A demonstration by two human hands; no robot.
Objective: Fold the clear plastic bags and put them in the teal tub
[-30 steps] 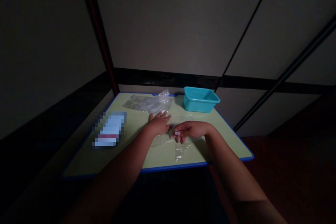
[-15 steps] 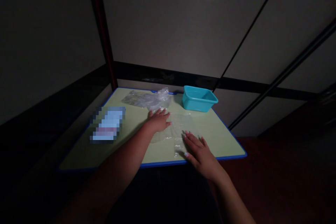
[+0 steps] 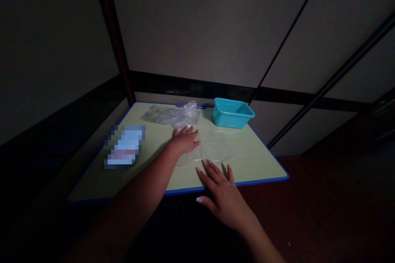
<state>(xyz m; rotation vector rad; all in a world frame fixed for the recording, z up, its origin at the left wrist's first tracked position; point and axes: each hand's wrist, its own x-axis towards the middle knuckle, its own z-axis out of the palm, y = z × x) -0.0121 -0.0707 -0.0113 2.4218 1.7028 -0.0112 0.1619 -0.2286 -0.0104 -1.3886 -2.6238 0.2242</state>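
A clear plastic bag [image 3: 216, 146] lies flat on the pale table [image 3: 256, 160]. My left hand [image 3: 185, 140] rests with spread fingers at the bag's left part, its fingertips close to a crumpled clear plastic heap [image 3: 185, 114] behind it. Over the table's front edge is my right hand [image 3: 219, 187], fingers apart and palm down, its fingertips at the near side of the flat bag. Neither hand grips anything.
A turquoise plastic basket [image 3: 231, 120] stands at the back right of the table. On the left lies a pixelated flat object [image 3: 125, 146]. Wall panels rise behind the table, whose edge is blue.
My right hand has moved toward me and slightly left. The bag's near flap, which stuck out toward the front edge, no longer shows there. My left hand stays nearly in place.
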